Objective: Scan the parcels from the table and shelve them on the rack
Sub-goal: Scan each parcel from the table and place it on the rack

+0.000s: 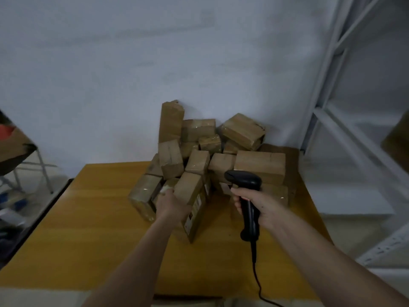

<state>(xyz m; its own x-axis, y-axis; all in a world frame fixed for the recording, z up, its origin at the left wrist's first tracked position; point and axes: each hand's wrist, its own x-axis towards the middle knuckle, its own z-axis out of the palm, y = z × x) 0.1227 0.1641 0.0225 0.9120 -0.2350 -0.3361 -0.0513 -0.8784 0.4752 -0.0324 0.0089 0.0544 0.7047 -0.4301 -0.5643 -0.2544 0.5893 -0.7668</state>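
Note:
A heap of several brown taped cardboard parcels [259,166] lies against the wall at the back of the yellow table [93,218]. My left hand [170,202] grips the near parcel [190,191] at the front of the heap, fingers wrapped behind its left side. My right hand [254,204] holds a black corded barcode scanner [245,196] by its handle, its head pointing toward the parcels. The white metal rack [354,129] stands to the right of the table.
A folding chair with a brown bag [13,149] stands at the far left beyond the table edge. The scanner cable [256,278] trails down toward me. A brown box [396,138] shows on the rack at the right edge.

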